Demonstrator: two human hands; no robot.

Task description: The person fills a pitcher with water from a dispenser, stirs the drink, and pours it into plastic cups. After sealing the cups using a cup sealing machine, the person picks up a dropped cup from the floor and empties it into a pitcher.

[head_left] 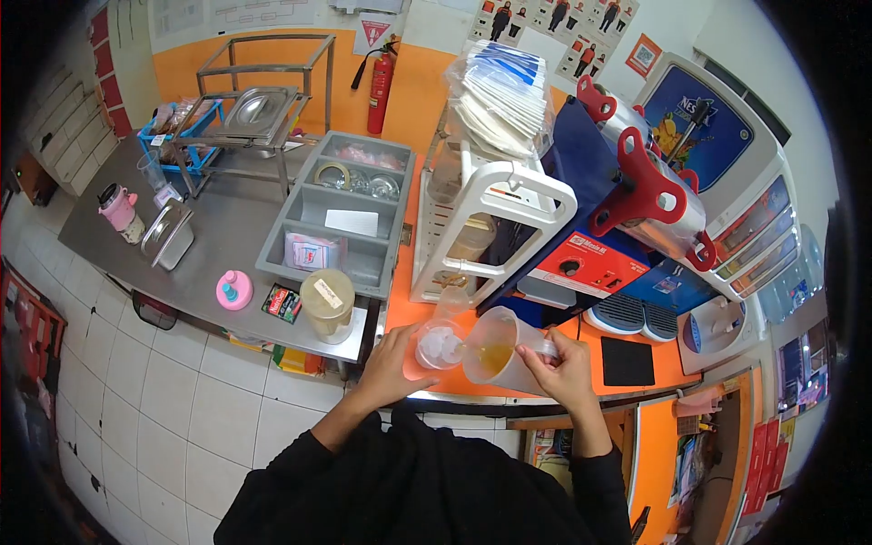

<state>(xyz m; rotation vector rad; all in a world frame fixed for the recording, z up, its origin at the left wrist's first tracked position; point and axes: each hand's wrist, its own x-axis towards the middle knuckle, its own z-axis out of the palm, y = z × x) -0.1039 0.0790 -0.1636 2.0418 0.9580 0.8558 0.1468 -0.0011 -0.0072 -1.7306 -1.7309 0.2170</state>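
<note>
The step in hand looks to be pouring: the right hand [561, 368] is closed around the handle of a clear jug [495, 352] with some yellow liquid inside, and the jug is tilted to the left, its mouth just beside a clear cup [439, 348] of ice. Whether liquid is running at this moment, I cannot tell. The left hand [391, 365] is half open, with curved fingers, at the left side of the cup; it seems to touch it, but how firmly it holds I cannot tell. Cup and jug are at the near edge of the orange counter [672, 359]. In my judgement, the next move calls for a steady cup and a slow, controlled tilt, because the ice leaves little free room.

By count, there is one jug and one cup with ice. On the gray table [195, 295] at left I count one tall tub [328, 304] with a label, one pink bottle [234, 291], one pink tumbler [119, 211] and one metal pan [168, 234]; a second metal pan [261, 111] is on the rack, farther away. At the far wall hangs one fire extinguisher [380, 91].
</note>
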